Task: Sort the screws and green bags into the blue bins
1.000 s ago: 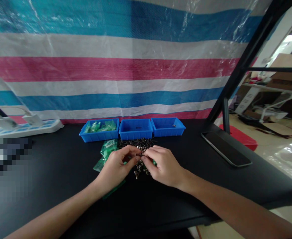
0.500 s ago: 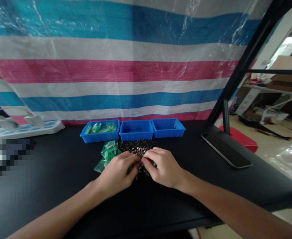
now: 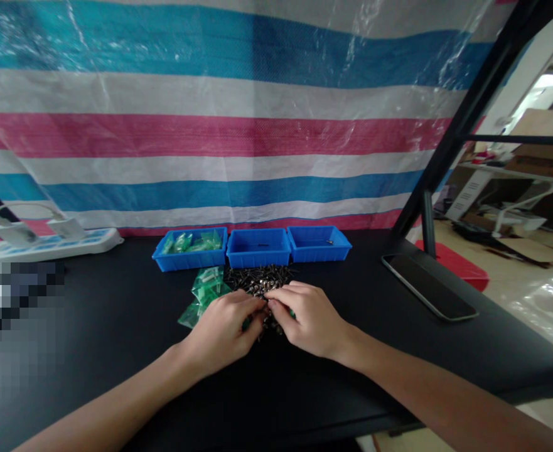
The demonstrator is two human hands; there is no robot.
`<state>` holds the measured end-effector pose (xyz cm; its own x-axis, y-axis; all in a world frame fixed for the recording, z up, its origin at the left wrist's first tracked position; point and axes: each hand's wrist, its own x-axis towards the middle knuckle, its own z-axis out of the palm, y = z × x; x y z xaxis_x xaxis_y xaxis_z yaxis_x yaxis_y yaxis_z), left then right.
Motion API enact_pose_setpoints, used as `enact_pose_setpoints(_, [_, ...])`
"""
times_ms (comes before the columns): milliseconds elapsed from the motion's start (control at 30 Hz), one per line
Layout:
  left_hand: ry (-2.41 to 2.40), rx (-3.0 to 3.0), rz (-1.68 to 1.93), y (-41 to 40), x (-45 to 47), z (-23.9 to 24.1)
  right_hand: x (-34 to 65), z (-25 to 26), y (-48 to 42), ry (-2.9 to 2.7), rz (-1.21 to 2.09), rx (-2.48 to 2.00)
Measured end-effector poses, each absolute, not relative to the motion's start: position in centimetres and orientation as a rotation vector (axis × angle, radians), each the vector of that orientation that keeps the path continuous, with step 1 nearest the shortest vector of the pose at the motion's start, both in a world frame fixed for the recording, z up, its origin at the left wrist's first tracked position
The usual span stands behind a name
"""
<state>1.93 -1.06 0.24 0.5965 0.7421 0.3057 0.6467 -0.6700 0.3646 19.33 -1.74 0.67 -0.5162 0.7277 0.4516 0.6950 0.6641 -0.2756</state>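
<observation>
My left hand [image 3: 224, 328] and my right hand [image 3: 307, 316] meet fingertip to fingertip over a heap of small dark screws [image 3: 257, 281] on the black table [image 3: 116, 326]. Both hands have their fingers curled and pinched together; what they pinch is too small to make out. A bit of green bag shows under the left hand. More small green plastic bags [image 3: 204, 286] lie just left of the heap.
Three blue trays stand behind the heap: the left tray [image 3: 189, 250] holds green bags, the middle tray [image 3: 258, 248] and right tray [image 3: 318, 243] hold very little. A phone [image 3: 429, 287] lies at the right. A white power strip [image 3: 45, 243] lies far left. A striped tarp hangs behind.
Both hands have sunk slightly toward the screw heap and stayed pinched together; the view has tilted a little. Nothing else has moved.
</observation>
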Motion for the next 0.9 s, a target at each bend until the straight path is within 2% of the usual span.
enact_pose_setpoints(200, [1.177,2.662,0.597,-1.19,2.00,0.25,19.41,0.61,-1.73,-2.322,0.013,-1.118])
enact_pose_setpoints(433, [1.216,2.684,0.597,-1.08,1.93,0.22,19.52,0.61,-1.99,-2.259,-0.223,-1.137])
enact_pose_setpoints(700, [1.196,2.655,0.622,-1.17,1.94,0.45,19.55,1.06,-1.82,-2.281,0.091,-1.032])
enact_pose_setpoints(900, [1.155,2.647,0.643,-1.18,1.88,0.66,19.62,1.26,-1.85,-2.324,0.144,-0.988])
